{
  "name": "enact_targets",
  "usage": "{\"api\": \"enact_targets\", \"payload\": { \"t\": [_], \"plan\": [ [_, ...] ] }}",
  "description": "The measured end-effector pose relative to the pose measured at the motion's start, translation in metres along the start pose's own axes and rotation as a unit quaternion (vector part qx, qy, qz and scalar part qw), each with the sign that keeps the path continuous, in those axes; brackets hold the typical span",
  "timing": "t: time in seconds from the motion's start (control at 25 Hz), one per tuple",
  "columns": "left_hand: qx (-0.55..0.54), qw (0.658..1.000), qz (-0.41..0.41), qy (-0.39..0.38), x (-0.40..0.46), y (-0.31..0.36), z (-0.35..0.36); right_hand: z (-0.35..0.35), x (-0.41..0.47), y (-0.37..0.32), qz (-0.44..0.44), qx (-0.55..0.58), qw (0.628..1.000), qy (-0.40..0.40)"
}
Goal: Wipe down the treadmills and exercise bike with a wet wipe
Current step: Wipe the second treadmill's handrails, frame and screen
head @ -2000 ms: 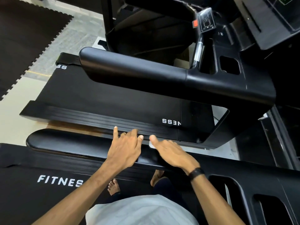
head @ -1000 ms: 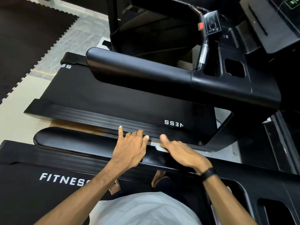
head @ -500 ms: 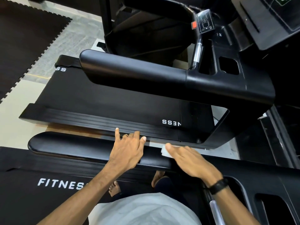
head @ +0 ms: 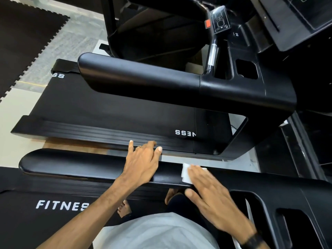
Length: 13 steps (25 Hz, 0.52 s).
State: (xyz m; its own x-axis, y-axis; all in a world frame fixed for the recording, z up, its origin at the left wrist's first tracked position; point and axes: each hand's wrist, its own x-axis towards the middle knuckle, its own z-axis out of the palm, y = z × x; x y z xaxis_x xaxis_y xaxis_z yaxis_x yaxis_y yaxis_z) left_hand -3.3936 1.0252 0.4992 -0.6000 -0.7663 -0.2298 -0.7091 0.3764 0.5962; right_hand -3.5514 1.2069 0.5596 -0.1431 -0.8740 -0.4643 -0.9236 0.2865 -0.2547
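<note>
Pressing the wet wipe (head: pixel 186 172) flat under straight right hand (head: pixel 210 193) fingers, now sliding rightward along the near treadmill's armrest (head: pixel 75 164) toward the console, left hand (head: pixel 142 162) resting spread, bracing.

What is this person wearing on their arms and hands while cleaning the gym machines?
Both forearms are bare, with no sleeves in view and no gloves. The left hand has a thin ring on one finger. The right hand has no ring that shows, but its wrist carries a black band, perhaps a watch or fitness tracker; its face is not visible.
</note>
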Motion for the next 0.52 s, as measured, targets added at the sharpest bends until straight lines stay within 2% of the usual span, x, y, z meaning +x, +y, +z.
{"api": "enact_targets", "payload": {
  "t": [0.08,0.2,0.28,0.36,0.4,0.44,0.52],
  "plan": [
    [-0.013,1.000,0.013,-0.013,0.004,0.013,0.008,0.001,-0.011,0.023,0.081,-0.039,0.996,0.008],
    [-0.007,0.998,0.048,-0.040,0.011,0.038,0.022,0.000,0.023,0.029,0.165,-0.014,0.985,0.051],
    [-0.011,0.996,0.071,-0.055,0.016,0.054,0.029,0.004,0.031,0.012,0.135,0.001,0.989,0.055],
    [-0.015,0.995,0.083,-0.055,0.021,0.063,0.034,0.013,0.005,-0.001,0.065,-0.011,0.996,0.056],
    [-0.013,0.994,0.089,-0.055,0.024,0.066,0.038,0.015,-0.015,0.003,0.059,-0.021,0.996,0.066],
    [-0.008,0.994,0.092,-0.057,0.026,0.069,0.042,0.018,-0.034,0.016,0.071,-0.039,0.993,0.083],
    [0.010,0.992,0.105,-0.070,0.027,0.070,0.051,0.018,-0.051,0.049,0.166,-0.050,0.981,0.087]
  ]
}}
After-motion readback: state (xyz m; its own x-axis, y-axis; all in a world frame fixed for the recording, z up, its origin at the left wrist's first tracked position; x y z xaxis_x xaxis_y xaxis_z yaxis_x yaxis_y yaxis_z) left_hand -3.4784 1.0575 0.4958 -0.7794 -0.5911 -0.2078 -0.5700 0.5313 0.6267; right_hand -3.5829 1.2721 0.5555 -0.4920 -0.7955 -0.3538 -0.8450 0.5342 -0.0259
